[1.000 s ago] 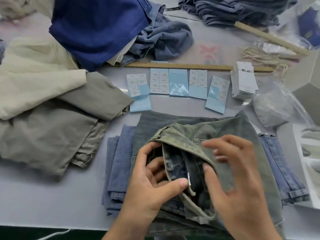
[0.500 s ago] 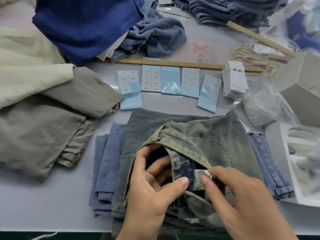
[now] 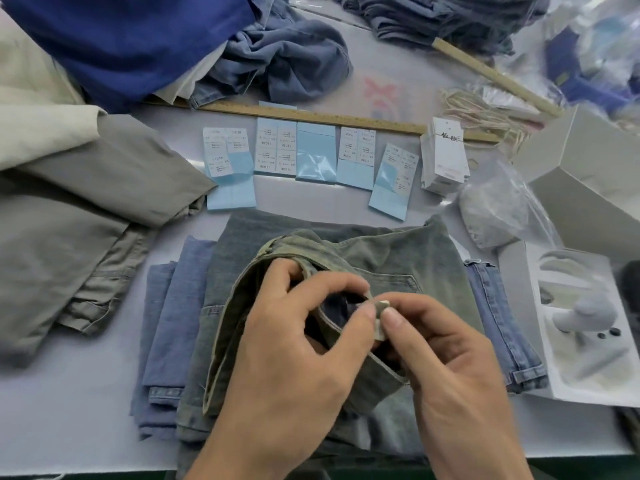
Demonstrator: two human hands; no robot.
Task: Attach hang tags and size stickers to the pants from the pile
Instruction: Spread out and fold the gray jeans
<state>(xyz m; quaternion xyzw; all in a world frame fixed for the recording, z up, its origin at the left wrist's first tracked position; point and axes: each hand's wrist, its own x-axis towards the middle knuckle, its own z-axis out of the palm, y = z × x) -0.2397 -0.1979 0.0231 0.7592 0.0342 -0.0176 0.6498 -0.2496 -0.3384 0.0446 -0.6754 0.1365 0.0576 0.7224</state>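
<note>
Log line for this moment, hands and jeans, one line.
step: checking inner label | left hand: holding waistband open | right hand: pinching label | jeans: on folded stack | sticker sheets: untouched | hang tags: untouched

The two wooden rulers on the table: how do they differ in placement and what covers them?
The near ruler runs roughly across the table behind the sticker sheets, its left end under blue garments. The far ruler runs diagonally at upper right, its top end under stacked jeans. Both look alike: long, flat, wooden.

Over the faded jeans (image 3: 346, 258), the right hand (image 3: 450, 368) dropped from a spread hover to the small label (image 3: 382, 317) inside the waistband (image 3: 263, 271), and both hands pulled it up between them, left hand (image 3: 298, 358) meeting it.
</note>
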